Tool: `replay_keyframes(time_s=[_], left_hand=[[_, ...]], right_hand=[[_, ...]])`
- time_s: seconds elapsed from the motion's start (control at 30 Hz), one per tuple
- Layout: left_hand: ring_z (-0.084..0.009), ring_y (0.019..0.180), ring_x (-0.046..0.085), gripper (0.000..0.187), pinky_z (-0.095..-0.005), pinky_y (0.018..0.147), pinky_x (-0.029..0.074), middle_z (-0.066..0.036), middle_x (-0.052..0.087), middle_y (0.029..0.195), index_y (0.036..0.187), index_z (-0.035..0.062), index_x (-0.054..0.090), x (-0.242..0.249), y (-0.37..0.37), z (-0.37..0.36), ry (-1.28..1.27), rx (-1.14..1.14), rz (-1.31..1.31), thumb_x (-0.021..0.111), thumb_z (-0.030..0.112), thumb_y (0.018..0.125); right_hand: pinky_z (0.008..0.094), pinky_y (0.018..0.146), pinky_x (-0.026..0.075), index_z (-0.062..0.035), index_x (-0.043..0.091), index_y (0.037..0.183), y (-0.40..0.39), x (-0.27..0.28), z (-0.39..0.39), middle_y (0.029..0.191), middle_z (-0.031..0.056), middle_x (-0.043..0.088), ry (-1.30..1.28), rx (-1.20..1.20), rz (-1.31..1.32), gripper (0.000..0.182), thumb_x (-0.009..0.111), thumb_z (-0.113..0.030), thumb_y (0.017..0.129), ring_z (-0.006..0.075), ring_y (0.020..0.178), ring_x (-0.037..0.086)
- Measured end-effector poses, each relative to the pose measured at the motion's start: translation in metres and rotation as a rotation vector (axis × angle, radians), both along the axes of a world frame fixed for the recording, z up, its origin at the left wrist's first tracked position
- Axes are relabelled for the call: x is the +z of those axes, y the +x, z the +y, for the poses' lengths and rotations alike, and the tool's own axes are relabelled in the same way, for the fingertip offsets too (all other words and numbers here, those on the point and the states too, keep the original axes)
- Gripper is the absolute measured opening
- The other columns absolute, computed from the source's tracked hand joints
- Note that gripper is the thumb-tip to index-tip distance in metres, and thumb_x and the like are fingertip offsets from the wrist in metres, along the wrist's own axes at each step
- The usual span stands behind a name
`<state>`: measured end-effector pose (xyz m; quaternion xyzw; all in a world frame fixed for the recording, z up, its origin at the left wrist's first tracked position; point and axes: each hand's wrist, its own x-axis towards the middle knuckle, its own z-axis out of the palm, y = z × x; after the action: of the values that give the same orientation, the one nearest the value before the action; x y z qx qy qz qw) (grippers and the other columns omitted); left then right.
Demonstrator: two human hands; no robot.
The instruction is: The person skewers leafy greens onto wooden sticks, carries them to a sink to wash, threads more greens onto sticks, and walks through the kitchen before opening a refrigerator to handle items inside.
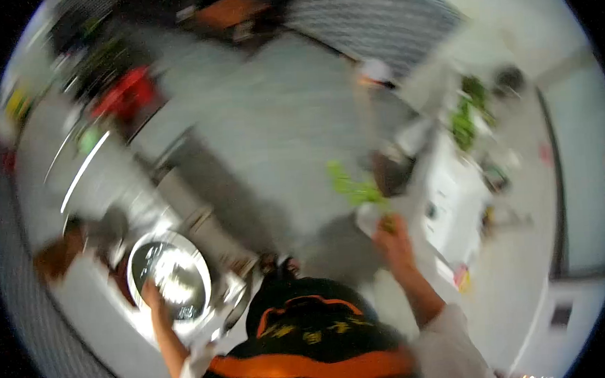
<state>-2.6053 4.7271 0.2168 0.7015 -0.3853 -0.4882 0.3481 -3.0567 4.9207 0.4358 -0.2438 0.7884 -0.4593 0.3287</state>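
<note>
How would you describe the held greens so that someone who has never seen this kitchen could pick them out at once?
Start at the white sink on the picture's right side, then move left to the person's right hand. The pale leafy greens stretch from that hand toward the upper left. Unlike the darker bunch near the sink's far end, they are held.

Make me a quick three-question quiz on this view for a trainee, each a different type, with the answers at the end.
1. Which hand holds the leafy greens?
2. True or false: the round metal bowl is on the person's right.
3. The wide band across the dark apron is: a) blue, b) orange, c) green.

Key:
1. The right hand.
2. False; it is on the left, at the left hand.
3. b
</note>
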Motion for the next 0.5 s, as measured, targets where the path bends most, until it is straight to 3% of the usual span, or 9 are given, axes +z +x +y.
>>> replay_keyframes(time_s=[0.03,0.07,0.1,0.13,0.17,0.23,0.37,0.43,0.5], left_hand=[[-0.0136,0.063,0.049,0.03,-0.0224,0.059,0.042,-0.006,0.054,0.074,0.091,-0.0003,0.054,0.005,0.002,0.016,-0.158,0.24,0.063,0.043,0.026,0.083],[-0.013,0.063,0.047,0.032,-0.0219,0.06,0.041,-0.005,0.052,0.073,0.092,-0.0007,0.054,0.017,0.017,0.02,-0.217,0.021,-0.01,0.045,0.029,0.082],[-0.0131,0.064,0.046,0.031,-0.0224,0.06,0.04,-0.007,0.052,0.074,0.093,-0.0017,0.054,-0.002,0.059,0.019,-0.119,-0.057,-0.052,0.046,0.026,0.082],[-0.0129,0.061,0.043,0.028,-0.0242,0.055,0.038,-0.006,0.052,0.071,0.092,-0.0023,0.054,-0.028,0.094,0.014,-0.169,-0.138,-0.394,0.044,0.022,0.083],[-0.0141,0.059,0.042,0.027,-0.0275,0.052,0.037,-0.007,0.052,0.069,0.089,-0.0036,0.054,-0.064,0.121,0.018,-0.258,-0.072,-0.244,0.045,0.021,0.082],[-0.0142,0.06,0.043,0.027,-0.0272,0.053,0.038,-0.007,0.052,0.069,0.089,-0.0035,0.054,-0.054,0.125,0.005,-0.13,-0.026,-0.48,0.045,0.021,0.082],[-0.0142,0.061,0.044,0.026,-0.0264,0.056,0.038,-0.008,0.052,0.07,0.089,-0.0033,0.054,0.003,0.046,-0.061,-0.188,-0.115,-0.718,0.045,0.02,0.082],[-0.0142,0.061,0.045,0.025,-0.026,0.057,0.039,-0.008,0.052,0.07,0.089,-0.0033,0.054,0.025,-0.022,-0.101,-0.348,-0.27,-0.721,0.046,0.02,0.082],[-0.0142,0.062,0.045,0.025,-0.0256,0.058,0.039,-0.008,0.052,0.07,0.089,-0.0032,0.054,0.037,-0.127,-0.134,-0.518,-0.518,-0.611,0.046,0.019,0.082]], right_hand=[[0.0223,0.054,0.035,-0.0064,0.038,0.099,0.002,0.018,-0.003,0.075,0.0024,0.041,-0.065,0.048,0.014,0.02,0.041,-0.013,0.08,0.0085,0.063,0.039],[0.022,0.053,0.034,-0.0065,0.038,0.099,-0.009,0.012,-0.005,0.073,0.0017,0.041,-0.084,0.006,-0.035,0.019,0.04,-0.013,0.081,0.0079,0.061,0.038],[0.0218,0.051,0.034,-0.0067,0.038,0.099,-0.023,0.006,-0.008,0.071,0.0009,0.041,-0.107,-0.02,-0.094,0.018,0.039,-0.013,0.081,0.0073,0.059,0.038],[0.0218,0.051,0.034,-0.0067,0.038,0.099,-0.034,0.007,-0.009,0.071,0.0009,0.041,-0.124,-0.076,-0.082,0.018,0.039,-0.013,0.081,0.0073,0.059,0.038],[0.022,0.051,0.034,-0.0063,0.038,0.098,-0.043,0.006,-0.011,0.069,0.0008,0.041,-0.165,-0.104,-0.097,0.018,0.038,-0.012,0.081,0.0077,0.058,0.038],[0.0223,0.05,0.034,-0.0059,0.038,0.097,-0.041,0.005,0.006,0.067,0.0007,0.041,-0.245,-0.164,-0.081,0.017,0.038,-0.012,0.081,0.0081,0.057,0.038],[0.02,0.045,0.03,-0.0066,0.038,0.092,-0.095,-0.024,0.045,0.063,0.0005,0.038,-0.253,-0.393,0.044,0.014,0.037,-0.008,0.079,0.0073,0.053,0.035],[0.0185,0.042,0.027,-0.0073,0.039,0.091,-0.128,-0.024,0.062,0.06,-0.0006,0.036,-0.266,-0.474,0.14,0.013,0.038,-0.007,0.078,0.0068,0.049,0.033],[0.0186,0.04,0.025,-0.0066,0.038,0.09,-0.157,-0.011,0.074,0.058,-0.0004,0.034,-0.281,-0.675,-0.028,0.014,0.038,-0.006,0.077,0.0069,0.046,0.031]])
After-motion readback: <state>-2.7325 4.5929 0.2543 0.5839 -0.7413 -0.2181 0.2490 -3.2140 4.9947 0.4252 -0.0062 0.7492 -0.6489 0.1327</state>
